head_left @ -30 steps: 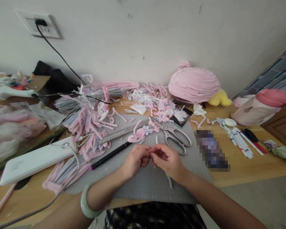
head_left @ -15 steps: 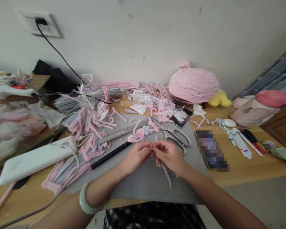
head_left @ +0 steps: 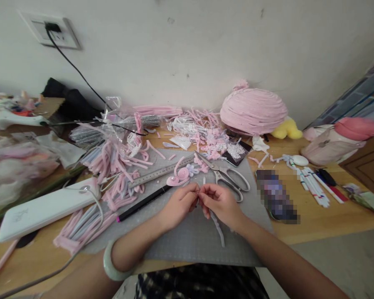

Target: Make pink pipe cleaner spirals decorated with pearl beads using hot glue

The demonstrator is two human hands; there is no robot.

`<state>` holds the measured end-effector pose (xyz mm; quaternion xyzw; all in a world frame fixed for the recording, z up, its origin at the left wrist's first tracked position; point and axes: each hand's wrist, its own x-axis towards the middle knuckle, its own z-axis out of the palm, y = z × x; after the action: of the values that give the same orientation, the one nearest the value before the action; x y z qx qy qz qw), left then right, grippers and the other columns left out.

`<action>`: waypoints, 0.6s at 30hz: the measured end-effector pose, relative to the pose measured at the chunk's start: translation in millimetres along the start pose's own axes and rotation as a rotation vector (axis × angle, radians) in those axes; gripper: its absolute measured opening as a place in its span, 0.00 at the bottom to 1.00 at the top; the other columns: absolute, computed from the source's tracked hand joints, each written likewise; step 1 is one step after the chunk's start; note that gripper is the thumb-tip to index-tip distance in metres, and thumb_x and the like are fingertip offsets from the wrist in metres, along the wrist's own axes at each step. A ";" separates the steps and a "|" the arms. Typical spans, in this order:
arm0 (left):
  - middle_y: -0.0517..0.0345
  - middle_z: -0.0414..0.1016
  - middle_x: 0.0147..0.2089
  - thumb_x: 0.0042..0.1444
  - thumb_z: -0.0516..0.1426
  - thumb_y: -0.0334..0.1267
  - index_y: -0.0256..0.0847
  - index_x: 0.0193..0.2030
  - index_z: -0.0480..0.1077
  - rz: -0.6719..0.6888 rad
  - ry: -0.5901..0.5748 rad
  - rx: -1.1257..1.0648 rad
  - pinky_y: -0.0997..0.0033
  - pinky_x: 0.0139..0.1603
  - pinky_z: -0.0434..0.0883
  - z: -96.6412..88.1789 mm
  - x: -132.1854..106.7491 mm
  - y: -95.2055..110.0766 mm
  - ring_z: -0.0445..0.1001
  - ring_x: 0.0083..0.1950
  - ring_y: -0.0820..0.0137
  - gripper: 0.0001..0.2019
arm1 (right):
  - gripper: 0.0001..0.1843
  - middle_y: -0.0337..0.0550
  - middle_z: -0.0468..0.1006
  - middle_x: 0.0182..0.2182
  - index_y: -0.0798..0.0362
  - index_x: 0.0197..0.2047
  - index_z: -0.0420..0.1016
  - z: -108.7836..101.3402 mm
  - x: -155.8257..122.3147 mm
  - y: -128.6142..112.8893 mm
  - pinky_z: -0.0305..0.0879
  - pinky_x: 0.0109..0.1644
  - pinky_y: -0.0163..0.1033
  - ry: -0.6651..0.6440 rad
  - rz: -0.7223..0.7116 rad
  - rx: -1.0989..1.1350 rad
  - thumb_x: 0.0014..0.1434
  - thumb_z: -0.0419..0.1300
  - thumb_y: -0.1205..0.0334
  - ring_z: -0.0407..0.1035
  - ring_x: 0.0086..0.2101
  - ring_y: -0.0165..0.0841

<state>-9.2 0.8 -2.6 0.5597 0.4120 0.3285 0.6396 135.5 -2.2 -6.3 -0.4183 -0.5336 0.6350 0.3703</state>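
Note:
Over the grey cutting mat [head_left: 180, 245], my left hand [head_left: 183, 200] and my right hand [head_left: 221, 203] meet at the fingertips, both closed in a pinch. A pale lavender pipe cleaner [head_left: 218, 233] is in my right hand; its kinked tail hangs below the fingers, and a short piece shows above them. What the left fingertips pinch is tiny and hidden. Just beyond my hands lie a pink coiled pipe-cleaner piece [head_left: 178, 177], a small lavender flower [head_left: 192, 169] and scissors [head_left: 226, 176] with slightly parted blades. A black marker [head_left: 145, 203] lies beside my left hand.
A steel ruler [head_left: 162, 171] crosses the mat. Pink and lavender pipe cleaners [head_left: 107, 160] pile up at left, near a white power bank [head_left: 48, 209] with a cable. Pearl beads [head_left: 235, 150] lie behind. A phone [head_left: 277, 195] and white pens [head_left: 313, 187] are at right.
My fingertips have shifted slightly and press closer together. The pipe cleaner's tail and the things on the table stay where they were.

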 end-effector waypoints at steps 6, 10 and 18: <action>0.66 0.54 0.17 0.47 0.45 0.37 0.40 0.22 0.57 -0.028 -0.008 -0.011 0.75 0.20 0.48 -0.5 -1.3 -3.6 0.50 0.19 0.77 0.07 | 0.13 0.30 0.65 0.16 0.55 0.30 0.65 1.6 -1.2 0.4 0.59 0.17 0.28 -0.020 0.006 0.010 0.51 0.59 0.53 0.59 0.15 0.21; 0.64 0.55 0.17 0.48 0.45 0.39 0.39 0.23 0.59 -0.042 -0.025 0.026 0.75 0.20 0.48 0.2 -2.6 -1.3 0.51 0.19 0.76 0.09 | 0.14 0.30 0.65 0.16 0.55 0.30 0.66 1.3 -1.5 0.3 0.59 0.17 0.28 -0.021 0.016 0.004 0.51 0.59 0.52 0.59 0.15 0.21; 0.65 0.52 0.16 0.47 0.45 0.40 0.39 0.20 0.60 -0.011 -0.018 0.020 0.74 0.21 0.47 1.0 -4.2 -3.8 0.48 0.19 0.75 0.10 | 0.14 0.31 0.64 0.20 0.55 0.31 0.66 2.7 -1.3 9.1 0.59 0.17 0.28 -0.052 -0.009 0.056 0.51 0.60 0.52 0.60 0.16 0.21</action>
<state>-10.4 -4.0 -5.7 0.5665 0.4124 0.3158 0.6397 133.3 -5.9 -14.9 -0.3888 -0.5269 0.6586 0.3708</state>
